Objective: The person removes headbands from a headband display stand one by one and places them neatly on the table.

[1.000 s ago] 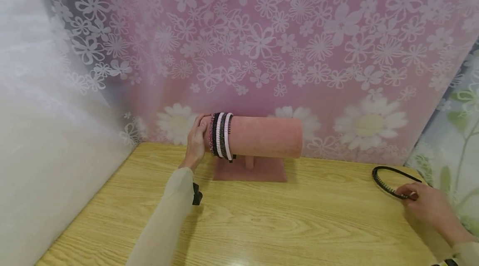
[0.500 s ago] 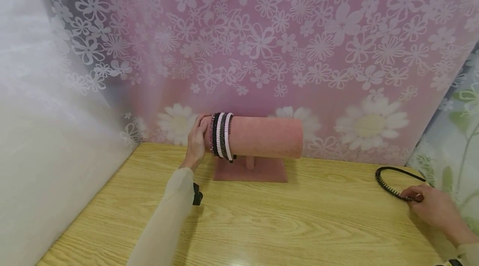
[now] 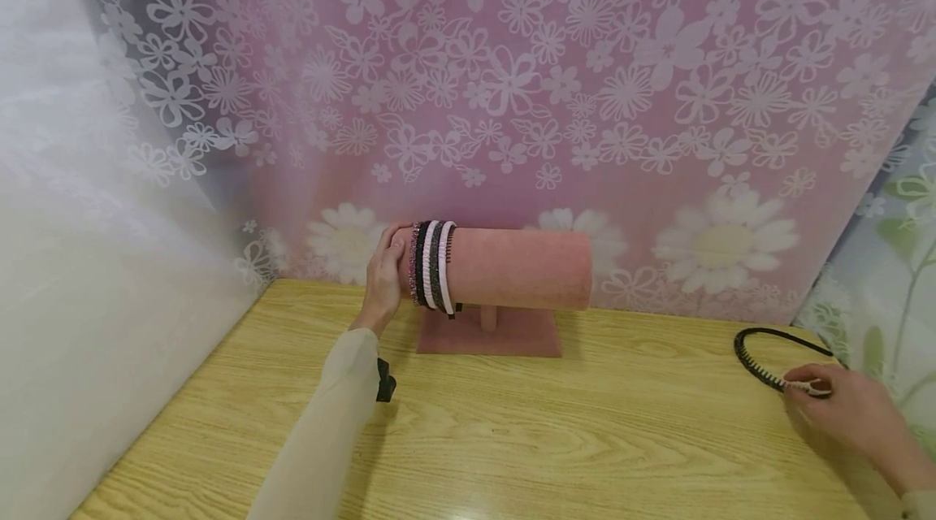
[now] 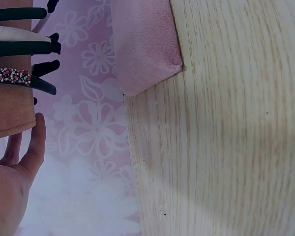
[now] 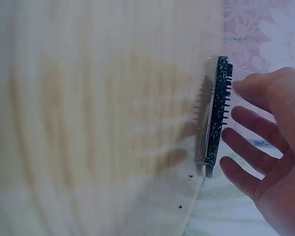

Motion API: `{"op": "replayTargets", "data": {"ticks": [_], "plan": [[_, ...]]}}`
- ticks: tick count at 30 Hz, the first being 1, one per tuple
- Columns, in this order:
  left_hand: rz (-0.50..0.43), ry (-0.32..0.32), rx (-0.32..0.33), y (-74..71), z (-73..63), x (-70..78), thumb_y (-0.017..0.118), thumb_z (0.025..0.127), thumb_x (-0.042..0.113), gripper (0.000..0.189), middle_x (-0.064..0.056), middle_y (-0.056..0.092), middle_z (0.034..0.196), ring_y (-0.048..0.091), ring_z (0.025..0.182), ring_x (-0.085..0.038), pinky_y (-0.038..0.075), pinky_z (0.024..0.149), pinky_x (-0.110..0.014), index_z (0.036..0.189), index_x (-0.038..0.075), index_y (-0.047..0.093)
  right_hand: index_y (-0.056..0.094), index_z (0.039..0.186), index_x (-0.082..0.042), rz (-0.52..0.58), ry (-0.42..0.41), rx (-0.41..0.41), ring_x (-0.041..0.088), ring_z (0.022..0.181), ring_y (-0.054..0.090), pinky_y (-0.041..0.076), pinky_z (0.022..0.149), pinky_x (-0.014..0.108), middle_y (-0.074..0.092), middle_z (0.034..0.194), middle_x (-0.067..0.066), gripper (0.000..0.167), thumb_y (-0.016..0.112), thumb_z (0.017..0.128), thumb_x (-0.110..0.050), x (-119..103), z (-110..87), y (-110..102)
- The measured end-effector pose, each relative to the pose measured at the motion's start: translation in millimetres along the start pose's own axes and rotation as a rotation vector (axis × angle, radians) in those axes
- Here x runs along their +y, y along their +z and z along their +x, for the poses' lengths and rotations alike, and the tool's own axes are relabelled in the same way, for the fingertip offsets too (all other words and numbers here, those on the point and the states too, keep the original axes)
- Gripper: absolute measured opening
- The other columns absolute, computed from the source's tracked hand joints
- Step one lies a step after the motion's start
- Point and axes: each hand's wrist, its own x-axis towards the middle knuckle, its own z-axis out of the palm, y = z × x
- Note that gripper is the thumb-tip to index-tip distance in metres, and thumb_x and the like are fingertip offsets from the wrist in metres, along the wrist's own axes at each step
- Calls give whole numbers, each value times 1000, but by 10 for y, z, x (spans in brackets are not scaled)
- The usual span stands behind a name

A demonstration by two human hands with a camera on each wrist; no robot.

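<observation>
A pink plush headband stand [image 3: 522, 268] stands on the table, its roll lying crosswise above a flat base [image 3: 446, 337]. Several black, white and glittery headbands [image 3: 431, 268] are bunched at the roll's left end. My left hand [image 3: 382, 280] holds that end, the thumb in front; its fingertips reach the roll's rim in the left wrist view. At the table's far right lies a black speckled headband [image 3: 756, 366] with teeth. My right hand [image 3: 851, 406] is over its near end. In the right wrist view the fingers are spread close beside the toothed side of this headband [image 5: 217, 118].
A wood-grain table [image 3: 512, 439] carries everything. Behind it hangs a pink flowered curtain [image 3: 512, 97], with a white sheet [image 3: 110, 219] along the left side and a leafy cloth [image 3: 903, 276] on the right. The speckled headband lies near the table's right edge.
The right hand and the speckled headband have shifted slightly to the right. More of the headband's teeth now shows beneath the right fingers. The left hand and the stand have stayed put.
</observation>
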Motion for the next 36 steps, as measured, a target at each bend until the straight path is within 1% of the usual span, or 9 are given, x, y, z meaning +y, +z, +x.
{"op": "replayTargets", "data": {"ticks": [5, 9, 11, 17, 19, 26, 30, 32, 36], "plan": [[8, -25, -24, -33, -85, 238, 29, 109, 25, 47, -13, 50, 155, 48, 140, -36, 32, 121, -51, 150, 14, 49, 71, 112, 4, 18, 30, 52, 49, 82, 67, 50, 56, 46, 67, 110, 38, 44, 67, 98, -38, -157, -22, -43], [5, -28, -30, -61, -169, 444, 31, 108, 23, 46, -14, 50, 154, 48, 139, -35, 33, 120, -50, 149, 13, 50, 70, 117, 4, 24, 2, 113, 51, 80, 66, 48, 54, 46, 63, 118, 40, 51, 68, 97, -42, -323, -27, -85], [7, -35, -28, -53, -137, 368, 31, 108, 23, 46, -14, 50, 154, 48, 139, -35, 33, 120, -49, 150, 14, 49, 70, 117, 5, 28, -22, 144, 49, 77, 66, 47, 53, 46, 62, 120, 41, 51, 69, 96, -42, -403, -24, -101], [-7, -16, -15, -10, -4, 7, 29, 109, 31, 49, -10, 50, 155, 48, 140, -34, 32, 121, -50, 152, 18, 47, 66, 125, 4, 24, -50, 175, 16, 48, 51, 40, 46, 34, 58, 127, 42, 56, 68, 97, -44, -655, -2, -155], [-10, -6, -9, -7, -5, -3, 29, 109, 34, 49, -8, 51, 154, 49, 139, -32, 32, 121, -51, 152, 20, 48, 65, 128, 3, 32, -57, 172, 13, 45, 48, 40, 47, 35, 58, 127, 42, 57, 67, 97, -45, -742, 11, -187], [2, 3, 3, -10, -10, -19, 30, 107, 39, 50, -5, 53, 152, 51, 137, -31, 34, 119, -52, 150, 23, 49, 68, 126, -2, 64, -132, 248, 31, 67, 66, 49, 55, 49, 68, 118, 33, 49, 73, 93, -39, -1007, 54, -283], [14, 2, 6, -7, -12, -12, 30, 107, 40, 51, -5, 52, 153, 50, 138, -31, 34, 119, -52, 150, 23, 49, 67, 129, -5, 92, -167, 269, 14, 54, 61, 49, 54, 41, 68, 122, 30, 48, 75, 93, -36, -1122, 36, -331], [15, 4, 4, -7, -12, -10, 30, 107, 40, 51, -5, 52, 153, 50, 138, -31, 34, 119, -52, 150, 22, 49, 65, 133, -6, 108, -179, 261, 4, 44, 49, 46, 52, 33, 67, 125, 30, 51, 75, 93, -36, -1173, 27, -365], [21, 1, 1, -16, -14, -3, 30, 107, 41, 51, -6, 53, 151, 52, 135, -32, 36, 117, -52, 150, 22, 49, 65, 134, -7, 127, -218, 280, 5, 45, 51, 42, 53, 26, 66, 127, 31, 52, 77, 92, -34, -1299, 33, -421]]}}
